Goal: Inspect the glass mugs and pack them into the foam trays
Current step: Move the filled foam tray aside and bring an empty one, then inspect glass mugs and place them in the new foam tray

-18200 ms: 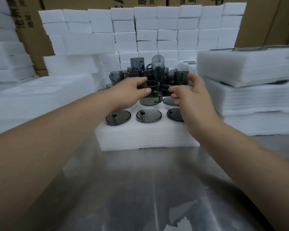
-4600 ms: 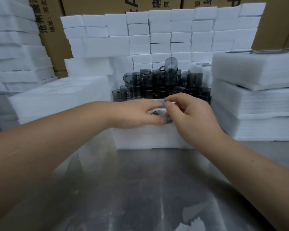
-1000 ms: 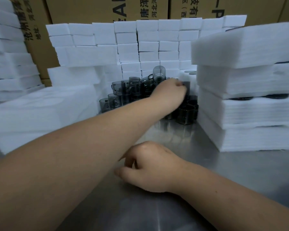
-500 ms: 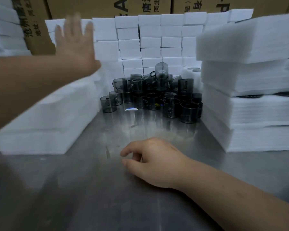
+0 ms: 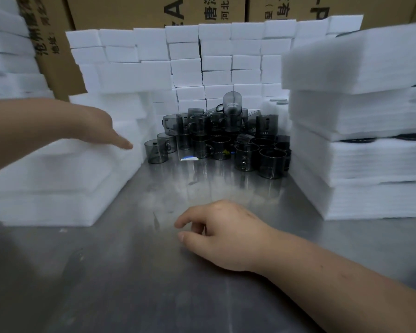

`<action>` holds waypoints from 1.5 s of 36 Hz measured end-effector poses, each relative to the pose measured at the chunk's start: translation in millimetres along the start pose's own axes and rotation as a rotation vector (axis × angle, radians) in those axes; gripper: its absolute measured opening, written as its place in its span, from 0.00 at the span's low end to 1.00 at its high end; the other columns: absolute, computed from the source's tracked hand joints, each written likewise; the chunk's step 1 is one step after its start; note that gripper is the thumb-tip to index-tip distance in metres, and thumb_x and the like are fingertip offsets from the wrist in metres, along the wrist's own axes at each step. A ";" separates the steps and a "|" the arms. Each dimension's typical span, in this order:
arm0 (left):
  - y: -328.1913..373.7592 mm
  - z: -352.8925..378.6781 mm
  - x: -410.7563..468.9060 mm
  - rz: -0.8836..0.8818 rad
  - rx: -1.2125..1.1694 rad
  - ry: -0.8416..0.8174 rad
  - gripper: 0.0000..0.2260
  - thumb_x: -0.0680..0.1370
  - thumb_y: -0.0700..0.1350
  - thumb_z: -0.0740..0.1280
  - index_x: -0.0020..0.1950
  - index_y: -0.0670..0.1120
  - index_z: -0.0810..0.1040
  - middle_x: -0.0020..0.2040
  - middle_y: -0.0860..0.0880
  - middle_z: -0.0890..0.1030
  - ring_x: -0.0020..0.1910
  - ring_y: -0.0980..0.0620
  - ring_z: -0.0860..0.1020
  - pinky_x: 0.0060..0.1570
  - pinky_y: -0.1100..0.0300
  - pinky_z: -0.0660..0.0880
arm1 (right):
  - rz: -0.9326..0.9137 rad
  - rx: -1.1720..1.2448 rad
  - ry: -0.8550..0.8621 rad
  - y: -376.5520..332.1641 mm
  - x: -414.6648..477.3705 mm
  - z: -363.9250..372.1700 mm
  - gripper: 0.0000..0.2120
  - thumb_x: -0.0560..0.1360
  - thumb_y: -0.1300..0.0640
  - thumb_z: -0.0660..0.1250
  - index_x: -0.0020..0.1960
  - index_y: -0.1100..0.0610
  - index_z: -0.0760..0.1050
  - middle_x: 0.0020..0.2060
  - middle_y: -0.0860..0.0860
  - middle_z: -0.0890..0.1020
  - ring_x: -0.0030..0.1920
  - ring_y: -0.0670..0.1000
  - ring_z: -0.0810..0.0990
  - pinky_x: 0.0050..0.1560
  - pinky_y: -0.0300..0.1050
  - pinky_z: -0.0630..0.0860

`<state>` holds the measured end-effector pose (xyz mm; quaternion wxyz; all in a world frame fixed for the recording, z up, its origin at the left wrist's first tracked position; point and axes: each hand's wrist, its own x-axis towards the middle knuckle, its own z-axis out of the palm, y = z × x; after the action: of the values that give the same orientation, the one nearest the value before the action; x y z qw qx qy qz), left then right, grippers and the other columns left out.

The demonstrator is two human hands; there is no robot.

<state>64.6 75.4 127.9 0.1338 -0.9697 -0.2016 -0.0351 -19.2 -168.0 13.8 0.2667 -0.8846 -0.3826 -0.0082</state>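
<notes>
A steel surface [image 5: 135,272] fills the foreground, walled at the back by white foam blocks [image 5: 216,58]. Stacks of foam trays stand on the left [image 5: 58,183] and on the right [image 5: 360,155]. Between them, at the back, sits a pile of smoky glass mugs [image 5: 216,138]. The left hand [image 5: 99,131] stretches flat-fingered over the left stack, perhaps touching it; blur hides contact. The right hand [image 5: 223,234] rests on the surface, fingers loosely curled, holding nothing.
</notes>
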 end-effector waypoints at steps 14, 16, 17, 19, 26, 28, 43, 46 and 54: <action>4.4 7.7 -3.6 0.057 -0.134 -0.022 0.22 0.75 0.46 0.68 0.65 0.36 0.71 0.63 0.39 0.73 0.55 0.42 0.73 0.47 0.57 0.68 | 0.007 -0.015 0.033 0.8 -0.2 -2.0 0.13 0.76 0.45 0.61 0.59 0.44 0.75 0.32 0.38 0.71 0.39 0.37 0.67 0.36 0.23 0.59; 2.9 2.2 -1.4 0.084 -0.136 0.023 0.20 0.76 0.43 0.66 0.65 0.36 0.70 0.64 0.39 0.72 0.61 0.41 0.71 0.54 0.56 0.69 | 0.005 -0.017 0.032 0.5 -0.5 -2.0 0.13 0.76 0.45 0.60 0.58 0.44 0.75 0.32 0.37 0.71 0.39 0.38 0.68 0.37 0.24 0.60; 2.1 -2.3 -0.6 0.093 -0.135 0.038 0.20 0.76 0.41 0.66 0.66 0.36 0.70 0.65 0.39 0.72 0.62 0.41 0.70 0.57 0.55 0.69 | 0.005 -0.017 0.034 0.8 -0.3 -1.7 0.13 0.76 0.45 0.60 0.58 0.44 0.75 0.32 0.37 0.71 0.39 0.38 0.67 0.37 0.24 0.60; 0.6 -13.7 0.6 0.109 -0.128 0.044 0.20 0.76 0.39 0.65 0.67 0.37 0.69 0.66 0.39 0.71 0.63 0.41 0.70 0.58 0.56 0.68 | 0.006 -0.020 0.041 2.2 0.3 -1.0 0.13 0.76 0.44 0.60 0.58 0.44 0.75 0.32 0.37 0.71 0.39 0.37 0.67 0.37 0.24 0.60; -30.2 -53.8 0.5 0.224 -0.230 0.030 0.24 0.74 0.33 0.67 0.69 0.46 0.71 0.67 0.44 0.72 0.64 0.43 0.69 0.64 0.53 0.66 | 0.075 -0.011 0.202 3.1 2.1 -4.1 0.14 0.75 0.44 0.59 0.59 0.44 0.74 0.32 0.39 0.73 0.42 0.41 0.72 0.41 0.38 0.64; -39.5 -61.0 -6.9 0.287 -0.248 0.069 0.24 0.72 0.35 0.69 0.66 0.52 0.74 0.63 0.47 0.75 0.60 0.44 0.73 0.64 0.49 0.68 | 0.111 0.001 0.391 5.3 3.0 -9.0 0.14 0.76 0.45 0.59 0.60 0.45 0.74 0.31 0.39 0.73 0.43 0.43 0.74 0.42 0.39 0.65; 19.2 -11.9 -138.7 0.790 -0.480 0.249 0.26 0.69 0.49 0.62 0.47 0.84 0.62 0.50 0.70 0.74 0.44 0.67 0.73 0.47 0.64 0.72 | 0.172 0.354 0.928 20.9 7.8 -23.5 0.18 0.78 0.49 0.57 0.65 0.53 0.68 0.52 0.44 0.73 0.49 0.36 0.71 0.53 0.36 0.67; 40.4 10.8 -154.0 1.008 -0.517 0.326 0.27 0.69 0.41 0.63 0.60 0.69 0.68 0.53 0.67 0.78 0.51 0.64 0.75 0.49 0.69 0.70 | 0.112 0.327 1.032 15.6 5.7 -29.7 0.19 0.74 0.47 0.55 0.61 0.53 0.71 0.50 0.43 0.73 0.48 0.38 0.72 0.50 0.31 0.67; 86.0 55.3 -146.2 1.047 -0.480 0.309 0.23 0.76 0.41 0.60 0.68 0.59 0.67 0.67 0.66 0.66 0.60 0.59 0.66 0.50 0.70 0.62 | 0.112 -0.207 0.814 4.2 -5.9 -41.0 0.12 0.75 0.50 0.59 0.53 0.53 0.76 0.43 0.45 0.76 0.43 0.48 0.73 0.48 0.45 0.67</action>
<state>-34.1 -41.3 35.8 -0.0619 -0.9268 0.3387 -0.1498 -12.7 -193.9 45.7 0.3055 -0.8507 -0.1948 -0.3807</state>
